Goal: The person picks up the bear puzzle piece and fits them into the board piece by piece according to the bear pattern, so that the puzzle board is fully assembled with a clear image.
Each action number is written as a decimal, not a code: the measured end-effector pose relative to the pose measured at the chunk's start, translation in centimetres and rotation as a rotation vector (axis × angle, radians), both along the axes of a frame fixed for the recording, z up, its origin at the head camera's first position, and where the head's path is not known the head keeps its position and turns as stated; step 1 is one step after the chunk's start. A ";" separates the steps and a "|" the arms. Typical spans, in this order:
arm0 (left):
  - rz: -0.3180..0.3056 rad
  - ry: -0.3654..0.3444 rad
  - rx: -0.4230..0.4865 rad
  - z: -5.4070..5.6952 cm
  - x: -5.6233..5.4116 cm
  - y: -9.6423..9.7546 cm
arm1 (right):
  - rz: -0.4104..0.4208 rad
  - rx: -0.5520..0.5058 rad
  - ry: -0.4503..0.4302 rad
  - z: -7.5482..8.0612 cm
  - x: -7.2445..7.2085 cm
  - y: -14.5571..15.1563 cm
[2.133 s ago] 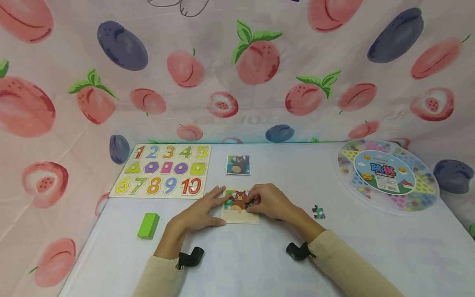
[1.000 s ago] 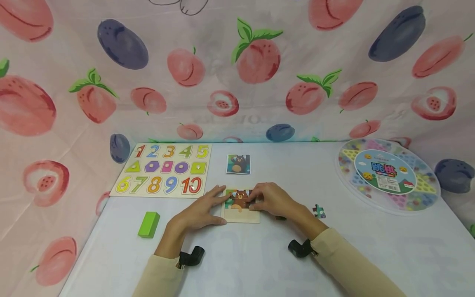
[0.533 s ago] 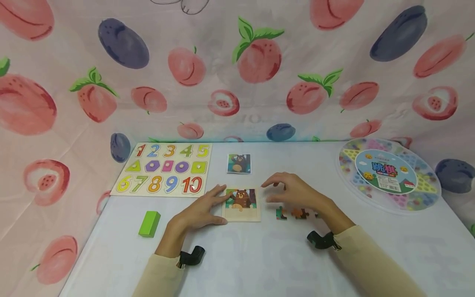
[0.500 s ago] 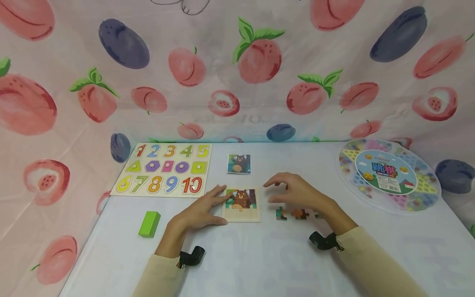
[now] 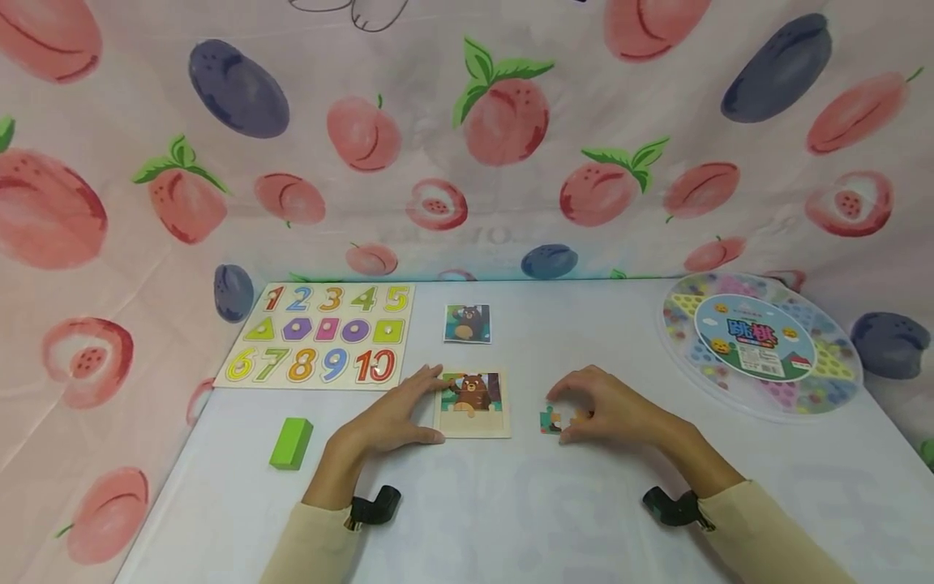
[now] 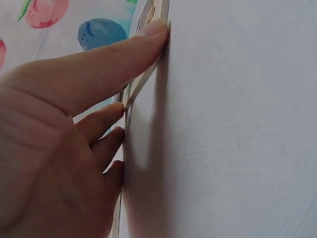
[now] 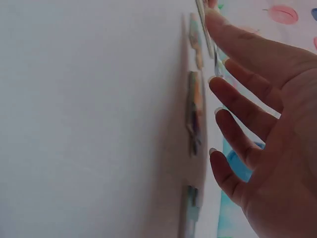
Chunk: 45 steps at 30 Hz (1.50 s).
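A small wooden jigsaw board (image 5: 474, 426) carries a bear picture over its upper part and bare wood along the lower strip. My left hand (image 5: 387, 418) rests at its left side, thumb and forefinger spread along the edge; the left wrist view shows the thumb (image 6: 133, 52) touching the board. To the right, my right hand (image 5: 620, 410) hovers over loose jigsaw pieces, thumb and forefinger parted around a green-and-orange piece (image 5: 549, 420). In the right wrist view, the fingers stay apart from a middle piece (image 7: 194, 101) and a nearer piece (image 7: 189, 213). The hand partly hides the pieces in the head view.
A bear picture card (image 5: 468, 324) lies behind the board. At the back left is a number-and-shape board (image 5: 310, 335), with a green block (image 5: 292, 444) before it. A round Chinese checkers set (image 5: 759, 349) lies at the right. A fruit-print cloth (image 5: 467, 122) hangs behind the table.
My right hand has let go of a piece in the bear picture, lifted off the board and moved right and down over the loose pieces. The left hand has stayed put.
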State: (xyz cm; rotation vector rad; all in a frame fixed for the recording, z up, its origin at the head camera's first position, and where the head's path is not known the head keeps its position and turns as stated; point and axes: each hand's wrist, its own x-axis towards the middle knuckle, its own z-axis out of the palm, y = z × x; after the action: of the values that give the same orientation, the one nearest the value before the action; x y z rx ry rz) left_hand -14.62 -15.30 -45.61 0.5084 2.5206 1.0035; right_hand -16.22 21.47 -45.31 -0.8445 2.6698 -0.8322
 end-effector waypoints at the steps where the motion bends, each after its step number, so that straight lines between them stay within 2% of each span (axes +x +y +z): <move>1: 0.003 0.001 0.002 0.0 0.0 0.0 | 0.010 0.004 0.006 -0.1 0.1 0.0; 9: 0.014 -0.001 0.010 -0.1 -0.1 0.0 | 0.028 0.022 0.061 -0.6 0.3 -0.6; 30: 0.018 -0.005 0.005 -0.1 -0.1 0.1 | 0.033 0.003 0.042 -0.8 0.5 -1.2; 34: 0.023 -0.007 0.008 -0.1 -0.1 0.1 | 0.032 -0.052 0.028 -0.4 0.3 -1.6; 41: 0.027 -0.007 0.026 -0.1 -0.1 0.1 | 0.044 -0.234 -0.091 0.4 -0.1 -2.5; 45: 0.014 0.003 0.034 -0.2 -0.2 0.1 | 0.061 -0.295 -0.110 0.9 -0.3 -3.2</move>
State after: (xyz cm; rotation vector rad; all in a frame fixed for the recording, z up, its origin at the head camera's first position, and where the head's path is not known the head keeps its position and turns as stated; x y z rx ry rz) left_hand -14.80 -15.25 -45.79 0.5025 2.5171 1.0528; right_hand -16.51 18.31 -44.36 -0.9087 2.4497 -1.2396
